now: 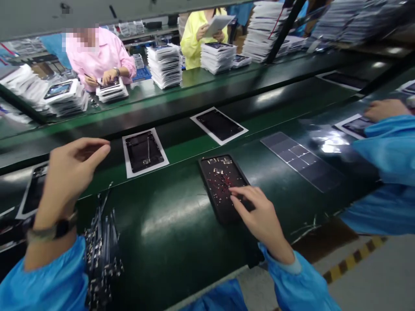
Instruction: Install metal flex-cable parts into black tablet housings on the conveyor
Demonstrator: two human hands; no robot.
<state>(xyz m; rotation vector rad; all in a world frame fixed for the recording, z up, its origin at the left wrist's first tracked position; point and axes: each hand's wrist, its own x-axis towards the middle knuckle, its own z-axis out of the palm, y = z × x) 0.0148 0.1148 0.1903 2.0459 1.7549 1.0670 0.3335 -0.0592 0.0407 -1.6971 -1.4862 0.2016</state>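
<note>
My left hand [73,172] is raised over the left end of the bench, its fingers stretched out and a small gap showing between them and the thumb. Nothing is visible in it. A black tray [233,211] in front of me holds loose small parts with red and black wires [222,182]. My right hand [259,216] reaches into this tray, thumb and forefinger closed around something too small to make out. Beyond my left hand, a black tablet-like housing with a thin strip [145,149] lies on white paper. Dark flex cables [102,250] lie bundled beside my left forearm.
Another dark housing [217,123] lies on the green line. A clear sheet with squares [298,157] is right of the tray. A co-worker's blue sleeve [385,147] reaches in at right. Across the line, two people work beside stacks [164,67].
</note>
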